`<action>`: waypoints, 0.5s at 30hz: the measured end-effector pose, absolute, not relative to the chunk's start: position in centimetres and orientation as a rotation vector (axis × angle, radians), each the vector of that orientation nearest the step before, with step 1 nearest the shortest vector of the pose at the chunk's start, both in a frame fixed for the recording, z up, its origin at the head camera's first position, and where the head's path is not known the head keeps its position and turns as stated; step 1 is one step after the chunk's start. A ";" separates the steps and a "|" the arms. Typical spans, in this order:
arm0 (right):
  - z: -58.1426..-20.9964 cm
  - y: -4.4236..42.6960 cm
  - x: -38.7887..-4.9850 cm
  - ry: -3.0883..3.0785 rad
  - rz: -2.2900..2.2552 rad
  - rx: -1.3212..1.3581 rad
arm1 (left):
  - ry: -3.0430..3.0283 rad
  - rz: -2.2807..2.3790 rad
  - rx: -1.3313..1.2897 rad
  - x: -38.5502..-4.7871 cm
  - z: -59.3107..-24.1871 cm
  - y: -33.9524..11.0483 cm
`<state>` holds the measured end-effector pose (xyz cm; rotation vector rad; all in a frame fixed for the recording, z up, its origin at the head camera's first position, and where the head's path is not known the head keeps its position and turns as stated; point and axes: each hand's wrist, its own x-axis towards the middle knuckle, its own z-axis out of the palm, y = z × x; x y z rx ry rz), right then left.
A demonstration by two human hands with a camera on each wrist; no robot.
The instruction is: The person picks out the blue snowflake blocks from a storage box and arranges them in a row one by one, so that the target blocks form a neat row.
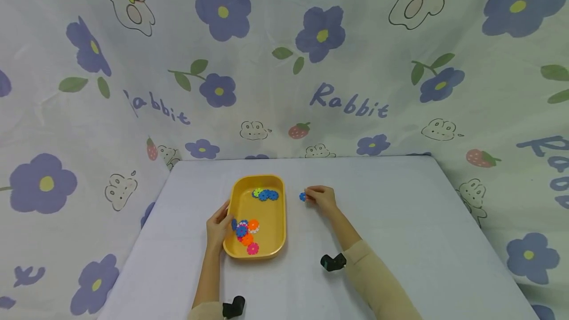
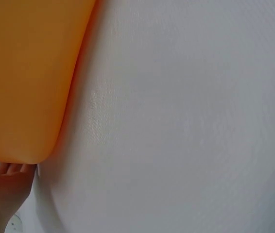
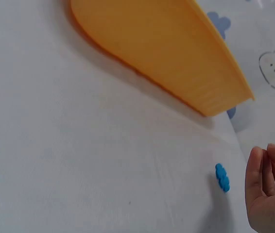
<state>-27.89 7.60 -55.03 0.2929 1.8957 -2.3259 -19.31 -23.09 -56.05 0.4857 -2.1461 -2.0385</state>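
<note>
In the head view, a yellow tray holds blue and yellow-green toothed discs at its far end. Orange, pink, white and blue discs lie in its near left part. The left hand grips the tray's left side, thumb over the rim; in the left wrist view that hand is partly hidden behind the tray. Right of the tray, the right hand is beside blue discs. The right wrist view shows these blue discs on the table, apart from the hand's loosely bent fingers.
A white cloth covers the table. Behind and at both sides hangs a printed curtain with flowers and rabbits. Black devices show at the left wrist and right wrist. In the right wrist view, the tray's side stands near.
</note>
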 end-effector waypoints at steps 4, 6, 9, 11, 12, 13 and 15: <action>-53.1 6.3 -27.3 1.797 -2.318 0.153 | -2.147 -2.067 0.485 -19.4 -56.0 -23.2; -52.5 5.4 -27.2 1.762 -2.314 0.112 | -2.153 -2.073 0.478 -19.4 -56.0 -23.2; -51.7 3.9 -26.8 1.744 -2.273 0.061 | -2.148 -2.069 0.473 -19.5 -56.0 -23.2; -51.5 2.8 -26.5 1.734 -2.248 0.043 | -2.145 -2.057 0.470 -19.4 -56.0 -23.1; -51.2 2.3 -26.3 1.729 -2.222 0.029 | -2.142 -2.052 0.470 -19.4 -56.0 -23.1; -51.0 1.8 -26.0 1.717 -2.206 0.011 | -2.135 -2.050 0.474 -19.5 -56.0 -23.1; -50.8 0.8 -25.5 1.693 -2.174 -0.023 | -2.130 -2.049 0.478 -19.4 -55.9 -23.1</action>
